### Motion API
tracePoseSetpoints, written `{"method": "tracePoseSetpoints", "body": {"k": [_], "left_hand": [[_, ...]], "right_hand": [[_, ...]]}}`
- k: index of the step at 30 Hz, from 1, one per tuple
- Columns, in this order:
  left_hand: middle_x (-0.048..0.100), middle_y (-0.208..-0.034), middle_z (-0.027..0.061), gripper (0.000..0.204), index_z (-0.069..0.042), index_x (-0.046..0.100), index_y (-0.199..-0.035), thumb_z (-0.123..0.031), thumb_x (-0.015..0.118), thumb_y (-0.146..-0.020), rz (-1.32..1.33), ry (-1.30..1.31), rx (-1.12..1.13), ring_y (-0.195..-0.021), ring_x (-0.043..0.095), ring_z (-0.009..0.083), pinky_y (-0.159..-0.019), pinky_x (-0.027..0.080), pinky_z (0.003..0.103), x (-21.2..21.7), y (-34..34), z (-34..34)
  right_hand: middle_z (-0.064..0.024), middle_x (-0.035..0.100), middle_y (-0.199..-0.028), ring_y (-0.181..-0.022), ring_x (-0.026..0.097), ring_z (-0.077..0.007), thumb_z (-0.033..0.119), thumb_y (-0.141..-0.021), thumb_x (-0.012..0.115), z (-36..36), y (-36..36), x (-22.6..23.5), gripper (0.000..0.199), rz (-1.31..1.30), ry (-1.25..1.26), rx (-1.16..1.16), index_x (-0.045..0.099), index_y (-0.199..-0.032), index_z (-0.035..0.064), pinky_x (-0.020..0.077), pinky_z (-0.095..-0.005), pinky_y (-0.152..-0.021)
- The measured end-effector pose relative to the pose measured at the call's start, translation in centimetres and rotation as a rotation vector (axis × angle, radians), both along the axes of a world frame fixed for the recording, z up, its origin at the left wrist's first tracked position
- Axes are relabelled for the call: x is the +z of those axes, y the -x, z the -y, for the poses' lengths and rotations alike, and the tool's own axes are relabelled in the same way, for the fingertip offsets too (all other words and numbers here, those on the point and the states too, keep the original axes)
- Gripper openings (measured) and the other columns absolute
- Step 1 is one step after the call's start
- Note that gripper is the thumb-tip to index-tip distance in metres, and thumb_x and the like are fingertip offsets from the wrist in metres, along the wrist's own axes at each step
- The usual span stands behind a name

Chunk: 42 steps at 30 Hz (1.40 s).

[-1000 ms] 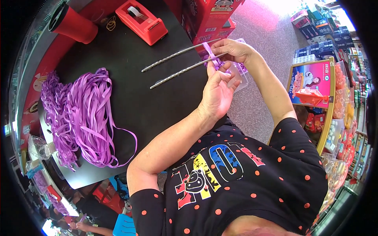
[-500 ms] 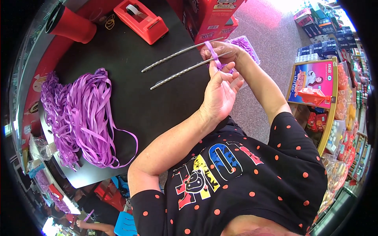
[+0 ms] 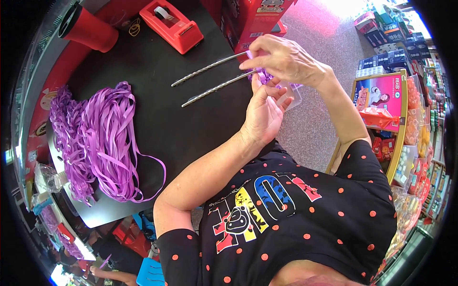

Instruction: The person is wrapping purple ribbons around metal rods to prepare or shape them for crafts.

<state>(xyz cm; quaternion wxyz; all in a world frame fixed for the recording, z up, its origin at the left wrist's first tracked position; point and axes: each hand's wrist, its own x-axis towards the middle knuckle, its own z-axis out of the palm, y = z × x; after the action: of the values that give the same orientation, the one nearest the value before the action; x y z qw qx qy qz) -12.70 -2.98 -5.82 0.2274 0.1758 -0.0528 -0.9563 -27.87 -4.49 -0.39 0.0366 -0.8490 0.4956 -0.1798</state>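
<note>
Two thin metal rods (image 3: 207, 91) with twisted shafts lie roughly parallel above the dark table. A purple ribbon (image 3: 249, 56) goes round their right-hand ends, partly covered by my fingers. My right hand (image 3: 286, 59) arches over those ends, thumb and forefinger closed in a pinch at the ribbon. Below it my left hand (image 3: 265, 112) is palm up, its thumb and forefinger closed at the ribbon beside the lower rod, the other fingers curled. More purple ribbon is heaped in a clear plastic box (image 3: 295, 97) behind my hands, mostly hidden.
Big bundles of purple ribbon (image 3: 109, 143) lie on the table's left, one loop trailing right. A red tape dispenser (image 3: 176, 26) and red cup (image 3: 90, 31) stand at the back. Red cartons (image 3: 253, 21) rise beyond my hands; shop shelves (image 3: 412, 119) line the right.
My right hand has come from behind the rods to over their ends, now covering the ribbon there. My left hand has hardly moved.
</note>
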Motion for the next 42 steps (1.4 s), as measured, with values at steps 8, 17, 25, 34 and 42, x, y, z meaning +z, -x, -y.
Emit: {"method": "tracePoseSetpoints", "body": {"k": [8,17,25,34,42], "left_hand": [[0.043,-0.123,0.0040,0.071,-0.028,0.024,-0.140,-0.014,0.055,-0.078,0.008,0.045,0.007,-0.108,0.042,0.0227,-0.095,0.035,0.042,-0.5,0.2,-0.2],[0.047,-0.114,0.0067,0.066,-0.023,0.027,-0.136,-0.004,0.051,-0.076,0.049,0.044,0.045,-0.095,0.052,0.0193,-0.082,0.043,0.040,-0.1,0.3,-0.3],[0.059,-0.104,0.0073,0.059,-0.007,0.034,-0.139,-0.007,0.047,-0.082,0.243,0.111,-0.223,-0.089,0.056,0.0163,-0.079,0.046,0.034,5.1,-2.8,-0.7],[0.061,-0.111,0.0096,0.032,0.003,0.059,-0.116,-0.008,0.048,-0.088,0.494,1.159,0.015,-0.105,0.057,0.0156,-0.094,0.044,0.029,9.1,-20.5,4.2],[0.062,-0.094,0.0123,0.019,0.000,0.063,-0.102,0.003,0.052,-0.086,1.207,1.554,0.575,-0.091,0.061,0.0225,-0.082,0.047,0.029,6.4,-30.0,5.3]], "right_hand": [[-0.0048,0.054,-0.097,-0.090,0.057,-0.0213,0.008,-0.076,0.059,-1.4,3.4,-1.7,0.039,-0.163,-0.073,-0.094,0.068,-0.110,0.0269,0.0499,-0.0310,-0.079],[-0.0054,0.061,-0.103,-0.095,0.057,-0.0160,0.003,-0.084,0.059,0.2,2.9,-3.6,0.030,0.301,0.094,-0.398,0.064,-0.113,0.0038,0.0457,-0.0257,-0.082],[-0.0027,0.066,-0.088,-0.078,0.060,-0.0067,0.007,-0.082,0.066,4.3,3.8,-5.4,0.025,0.876,-0.831,-0.376,0.061,-0.105,-0.0011,0.0467,-0.0194,-0.072],[-0.0032,0.066,-0.082,-0.072,0.061,-0.0078,0.015,-0.084,0.066,2.2,10.9,-5.2,0.027,0.729,-0.869,-0.557,0.062,-0.105,-0.0002,0.0476,-0.0190,-0.065],[-0.0054,0.065,-0.085,-0.062,0.057,-0.0133,0.042,-0.092,0.054,-3.0,10.6,-14.9,0.048,1.204,-0.509,-1.056,0.058,-0.118,0.0017,0.0488,-0.0285,-0.063]]}}
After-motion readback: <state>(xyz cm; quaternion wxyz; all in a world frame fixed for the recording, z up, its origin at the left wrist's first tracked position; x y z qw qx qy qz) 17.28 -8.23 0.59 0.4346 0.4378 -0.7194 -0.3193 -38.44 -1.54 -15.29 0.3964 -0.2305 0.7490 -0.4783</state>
